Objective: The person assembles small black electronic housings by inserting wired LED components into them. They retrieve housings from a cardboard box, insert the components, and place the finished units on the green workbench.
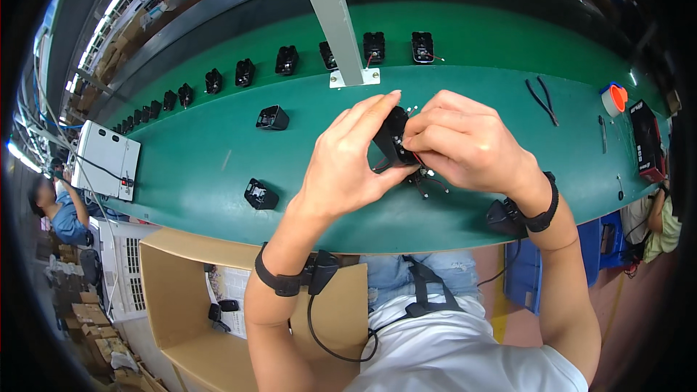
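Observation:
My left hand (340, 163) is wrapped round a black plastic housing (393, 131), thumb below and fingers along its far side. The housing is tilted, with its open side toward my right hand (468, 144). The fingertips of that hand are pinched together at the opening; whatever they grip is hidden. A red wire shows just under them. Below the housing, small wire leads (425, 183) with white connectors lie on the green table (196, 167). Two similar black housings, one farther off (272, 117) and one nearer (261, 194), lie left of my hands.
Several black housings (287, 60) line the table's far strip, around a metal post (335, 22). Pliers (542, 101), an orange-and-white tape roll (614, 99) and a black box (646, 140) lie right. A white machine (106, 160) stands left; a cardboard box (181, 305) sits below the near edge.

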